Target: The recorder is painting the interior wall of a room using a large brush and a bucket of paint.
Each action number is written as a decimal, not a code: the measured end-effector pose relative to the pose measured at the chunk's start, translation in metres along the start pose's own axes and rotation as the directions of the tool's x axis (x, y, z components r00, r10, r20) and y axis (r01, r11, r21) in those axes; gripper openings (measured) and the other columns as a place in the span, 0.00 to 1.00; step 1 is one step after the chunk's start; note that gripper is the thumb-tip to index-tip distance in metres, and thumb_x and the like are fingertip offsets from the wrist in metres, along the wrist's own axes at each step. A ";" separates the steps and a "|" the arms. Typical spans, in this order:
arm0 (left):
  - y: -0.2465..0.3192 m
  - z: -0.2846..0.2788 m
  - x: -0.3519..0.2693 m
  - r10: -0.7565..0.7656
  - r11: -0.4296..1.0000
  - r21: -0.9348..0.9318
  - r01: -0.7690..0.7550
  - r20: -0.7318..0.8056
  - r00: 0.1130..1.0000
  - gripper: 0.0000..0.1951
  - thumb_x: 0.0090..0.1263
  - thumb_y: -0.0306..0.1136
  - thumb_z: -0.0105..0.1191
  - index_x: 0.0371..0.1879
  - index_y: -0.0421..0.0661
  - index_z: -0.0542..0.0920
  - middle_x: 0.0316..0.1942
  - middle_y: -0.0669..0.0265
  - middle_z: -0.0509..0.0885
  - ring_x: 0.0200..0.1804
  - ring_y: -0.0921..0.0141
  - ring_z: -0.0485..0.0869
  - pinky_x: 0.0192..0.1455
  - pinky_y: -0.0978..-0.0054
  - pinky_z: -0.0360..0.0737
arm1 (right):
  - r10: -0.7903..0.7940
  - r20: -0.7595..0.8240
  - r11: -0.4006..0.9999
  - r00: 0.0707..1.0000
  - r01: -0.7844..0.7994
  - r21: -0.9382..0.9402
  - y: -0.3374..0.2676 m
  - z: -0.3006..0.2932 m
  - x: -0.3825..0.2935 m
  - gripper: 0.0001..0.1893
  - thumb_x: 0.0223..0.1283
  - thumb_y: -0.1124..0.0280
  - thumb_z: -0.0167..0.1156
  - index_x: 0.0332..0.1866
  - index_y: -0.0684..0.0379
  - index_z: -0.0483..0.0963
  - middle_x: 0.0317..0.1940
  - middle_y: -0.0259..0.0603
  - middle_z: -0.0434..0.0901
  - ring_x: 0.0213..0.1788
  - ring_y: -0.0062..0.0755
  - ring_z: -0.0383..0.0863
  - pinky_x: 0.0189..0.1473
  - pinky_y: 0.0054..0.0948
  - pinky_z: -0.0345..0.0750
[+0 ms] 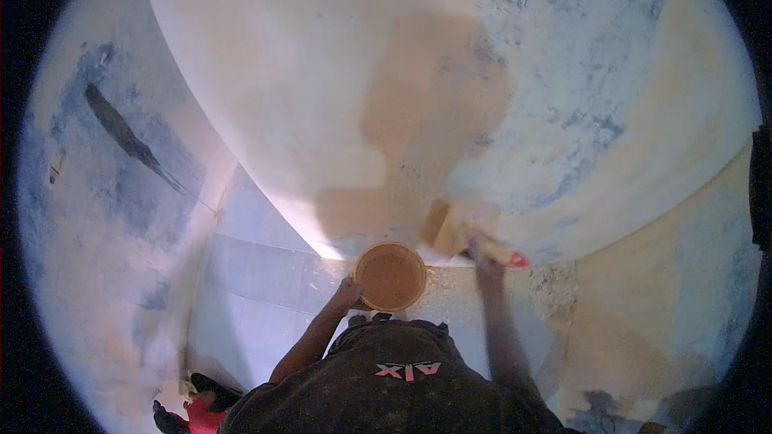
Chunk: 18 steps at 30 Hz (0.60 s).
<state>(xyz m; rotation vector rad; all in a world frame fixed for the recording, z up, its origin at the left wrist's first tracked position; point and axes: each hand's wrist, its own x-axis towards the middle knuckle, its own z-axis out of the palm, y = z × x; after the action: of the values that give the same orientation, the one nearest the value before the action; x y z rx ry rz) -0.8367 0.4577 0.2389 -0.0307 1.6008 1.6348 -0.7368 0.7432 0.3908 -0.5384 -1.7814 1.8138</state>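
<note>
My left hand [348,295] grips the rim and side of a round tub [389,276], which has an orange-brown rim and a brownish inside; whether liquid is in it I cannot tell. To the right, my right hand [487,253] is closed on a wide paintbrush [447,230] with a pale handle and a red end. The brush head points up and left, close to the lower part of a pale wall [434,102] with blue and dark patches. Motion blurs the brush and hand, so contact with the wall is unclear.
A blotchy side wall [139,211] with a dark gash-like mark stands at the left. Blue-grey floor tiles [259,265] lie below it. A red and black object [202,413] is at the lower left. Another patched wall [639,313] is at the right. Shadows fall on the front wall.
</note>
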 end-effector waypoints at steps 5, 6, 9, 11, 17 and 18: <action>-0.004 -0.010 0.005 0.230 0.867 0.457 -0.200 -0.010 0.973 0.20 0.62 0.28 0.46 0.54 0.41 0.72 0.45 0.59 0.81 0.44 0.67 0.82 0.43 0.68 0.82 | -0.554 0.042 0.750 0.832 0.520 -0.409 -0.144 -0.060 0.056 0.14 0.61 0.70 0.57 0.50 0.67 0.75 0.46 0.36 0.79 0.43 0.20 0.78 0.44 0.25 0.76; 0.010 0.000 -0.006 0.139 0.947 0.294 -0.127 -0.021 0.990 0.19 0.61 0.28 0.46 0.53 0.40 0.72 0.45 0.59 0.81 0.45 0.68 0.81 0.43 0.69 0.82 | -0.625 0.047 0.666 0.779 0.564 -0.489 -0.167 -0.083 0.077 0.14 0.61 0.70 0.57 0.50 0.65 0.75 0.46 0.35 0.79 0.42 0.21 0.78 0.43 0.26 0.77; -0.015 -0.024 0.004 -0.015 0.995 0.101 0.019 -0.039 0.999 0.19 0.62 0.30 0.46 0.53 0.38 0.72 0.45 0.59 0.81 0.46 0.69 0.81 0.44 0.70 0.81 | -0.794 0.140 0.373 0.592 0.656 -0.656 -0.251 -0.126 0.153 0.15 0.59 0.70 0.57 0.51 0.61 0.75 0.48 0.35 0.79 0.40 0.24 0.79 0.41 0.27 0.77; -0.033 -0.034 0.012 0.152 0.974 0.169 -0.147 -0.013 0.988 0.20 0.63 0.29 0.46 0.54 0.38 0.71 0.46 0.59 0.80 0.46 0.69 0.80 0.45 0.70 0.81 | -0.858 0.228 0.151 0.460 0.650 -0.745 -0.309 -0.173 0.195 0.15 0.59 0.70 0.56 0.51 0.58 0.75 0.48 0.34 0.79 0.38 0.26 0.80 0.39 0.29 0.77; -0.025 -0.031 -0.001 -0.010 1.000 0.010 0.011 -0.089 0.996 0.22 0.59 0.22 0.47 0.56 0.38 0.69 0.47 0.57 0.80 0.44 0.66 0.81 0.43 0.68 0.82 | -0.825 0.551 -0.459 0.128 0.418 -0.784 -0.385 -0.050 0.206 0.17 0.56 0.70 0.55 0.53 0.50 0.75 0.51 0.33 0.78 0.34 0.32 0.82 0.35 0.32 0.78; -0.038 -0.039 0.008 0.063 0.997 0.042 -0.058 -0.113 0.992 0.22 0.59 0.22 0.48 0.56 0.38 0.69 0.46 0.57 0.80 0.42 0.65 0.82 0.41 0.68 0.83 | -0.790 0.607 -0.547 0.080 0.353 -0.759 -0.380 0.001 0.172 0.18 0.55 0.70 0.55 0.53 0.49 0.75 0.51 0.33 0.78 0.33 0.33 0.82 0.34 0.33 0.79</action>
<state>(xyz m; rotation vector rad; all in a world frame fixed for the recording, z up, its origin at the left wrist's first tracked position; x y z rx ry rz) -0.8407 0.4233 0.1960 -0.0574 1.7351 1.6744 -0.8342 0.8443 0.7834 0.1425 -1.8061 -0.7232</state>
